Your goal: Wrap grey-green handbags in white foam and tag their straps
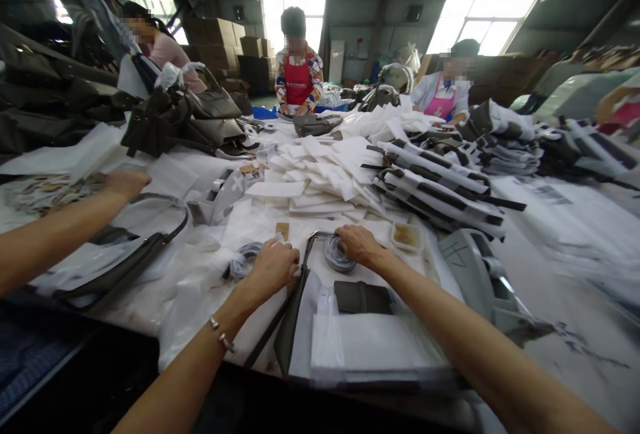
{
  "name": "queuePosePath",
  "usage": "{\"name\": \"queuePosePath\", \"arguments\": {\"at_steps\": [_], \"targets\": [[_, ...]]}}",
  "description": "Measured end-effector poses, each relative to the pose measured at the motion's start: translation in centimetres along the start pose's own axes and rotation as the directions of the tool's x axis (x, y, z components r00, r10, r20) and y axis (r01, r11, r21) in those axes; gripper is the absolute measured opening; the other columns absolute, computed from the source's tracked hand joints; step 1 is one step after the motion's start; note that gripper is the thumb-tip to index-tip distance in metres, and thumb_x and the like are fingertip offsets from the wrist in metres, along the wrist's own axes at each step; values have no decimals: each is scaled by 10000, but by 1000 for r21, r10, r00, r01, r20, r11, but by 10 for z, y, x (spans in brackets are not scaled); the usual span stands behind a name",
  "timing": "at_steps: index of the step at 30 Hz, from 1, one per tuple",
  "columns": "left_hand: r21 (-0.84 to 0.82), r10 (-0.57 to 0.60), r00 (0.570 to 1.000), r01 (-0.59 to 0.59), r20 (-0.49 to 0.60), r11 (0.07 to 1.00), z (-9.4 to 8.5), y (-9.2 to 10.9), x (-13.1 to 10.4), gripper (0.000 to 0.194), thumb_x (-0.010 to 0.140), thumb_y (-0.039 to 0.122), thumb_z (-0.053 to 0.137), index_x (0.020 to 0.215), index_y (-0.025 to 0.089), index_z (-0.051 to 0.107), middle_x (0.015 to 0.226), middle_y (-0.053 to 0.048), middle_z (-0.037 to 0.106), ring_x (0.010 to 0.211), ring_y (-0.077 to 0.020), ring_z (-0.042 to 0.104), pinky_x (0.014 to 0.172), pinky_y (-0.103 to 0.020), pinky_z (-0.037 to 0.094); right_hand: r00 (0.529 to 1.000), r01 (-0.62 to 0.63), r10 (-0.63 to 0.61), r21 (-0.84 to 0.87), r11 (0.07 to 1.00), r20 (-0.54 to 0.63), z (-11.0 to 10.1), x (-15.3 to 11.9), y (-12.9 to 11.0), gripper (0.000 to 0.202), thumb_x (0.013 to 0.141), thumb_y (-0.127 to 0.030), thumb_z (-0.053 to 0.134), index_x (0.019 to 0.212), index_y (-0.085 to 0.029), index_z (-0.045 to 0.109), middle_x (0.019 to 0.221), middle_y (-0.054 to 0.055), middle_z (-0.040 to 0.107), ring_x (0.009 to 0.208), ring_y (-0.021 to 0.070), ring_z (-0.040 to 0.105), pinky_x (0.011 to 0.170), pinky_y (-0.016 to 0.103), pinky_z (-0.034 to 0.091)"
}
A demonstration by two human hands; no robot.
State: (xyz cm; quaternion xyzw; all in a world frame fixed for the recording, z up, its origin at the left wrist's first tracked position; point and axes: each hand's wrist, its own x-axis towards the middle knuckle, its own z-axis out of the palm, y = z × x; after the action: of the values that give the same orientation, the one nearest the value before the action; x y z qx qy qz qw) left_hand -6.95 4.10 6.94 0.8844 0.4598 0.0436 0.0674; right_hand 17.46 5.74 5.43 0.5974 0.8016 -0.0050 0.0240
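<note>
My left hand (274, 266) is closed, its curled fingers beside a dark bag strap (303, 262); what they hold is hidden. My right hand (361, 245) pinches the strap's upper end near its metal buckle, above a coil of grey cord (338, 254). Below both hands lies an olive-grey handbag (289, 334), tilted, with white sheets and clear plastic against it. A small dark flap or pouch (363, 297) rests on the white wrapping (375, 344). Another grey coil (245, 259) sits left of my left hand.
A co-worker's arm (65, 231) reaches in from the left over another handbag (125, 261). White sheets (320, 177) are heaped ahead, with wrapped bags (440, 187) stacked at right. A small clear tub (406, 237) stands by my right hand. Several people work across the table.
</note>
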Motion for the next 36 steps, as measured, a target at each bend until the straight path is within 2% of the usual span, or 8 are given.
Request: {"name": "queuePosePath", "arguments": {"at_steps": [3,6,11,18,22,26,31,36], "targets": [[-25,-61,994,58,-91,998,-6,7,16,210,919,188,498,984,171,697,997,-111,710,960,-260,657,902,-392,459,1000,28,-28,5,1000,2,7,-5,-6,205,939,-200,522,1087,-167,661,1055,117,691,997,247,623,833,318,420],[-60,-32,995,27,-96,998,0,14,37,261,940,243,510,1149,203,661,1116,-91,698,1036,-234,650,890,-331,478,999,36,-36,11,999,-12,13,-8,-9,213,935,-177,517,1097,-147,651,1064,129,684,1012,254,616,847,326,416],[-59,49,998,-51,-36,997,17,14,85,304,934,163,474,1130,231,696,1053,-79,720,1015,-214,665,889,-304,490,1000,13,-12,31,999,-23,17,-9,-10,236,955,-161,473,1113,-140,647,1070,134,678,1019,255,610,866,333,412],[2,98,995,-98,-25,995,25,1,148,413,901,60,443,1190,234,680,1103,-102,688,985,-224,676,838,-303,517,999,-4,6,44,999,-44,19,-9,-11,243,961,-168,473,1132,-157,645,1085,130,676,1032,259,599,871,345,414],[42,132,989,-129,-68,991,30,-7,164,434,918,51,418,1263,210,627,1246,-129,631,1102,-218,634,903,-294,498,998,6,-2,70,998,-56,20,-8,-10,243,952,-163,490,1138,-170,646,1091,116,676,1049,261,589,880,349,411],[57,197,980,-196,-8,979,32,-10,180,263,947,150,491,1118,154,691,1176,-152,663,1037,-232,662,900,-325,511,999,2,3,97,995,-52,19,-8,-8,245,944,-151,489,1126,-169,652,1085,116,680,1047,257,589,876,340,411],[39,208,975,-211,78,977,37,6,192,192,939,291,616,985,112,670,1026,-88,690,983,-206,658,922,-426,526,999,1,4,121,993,-45,19,-8,-8,246,942,-151,484,1114,-170,659,1083,124,686,1053,260,592,886,343,413],[-53,127,992,-127,8,991,29,18,192,230,931,336,630,1001,119,659,1021,-78,682,950,-195,655,892,-415,534,999,-15,23,166,986,-44,17,-8,-10,280,940,-150,482,1143,-178,673,1085,128,698,1059,270,609,904,367,425]]}}
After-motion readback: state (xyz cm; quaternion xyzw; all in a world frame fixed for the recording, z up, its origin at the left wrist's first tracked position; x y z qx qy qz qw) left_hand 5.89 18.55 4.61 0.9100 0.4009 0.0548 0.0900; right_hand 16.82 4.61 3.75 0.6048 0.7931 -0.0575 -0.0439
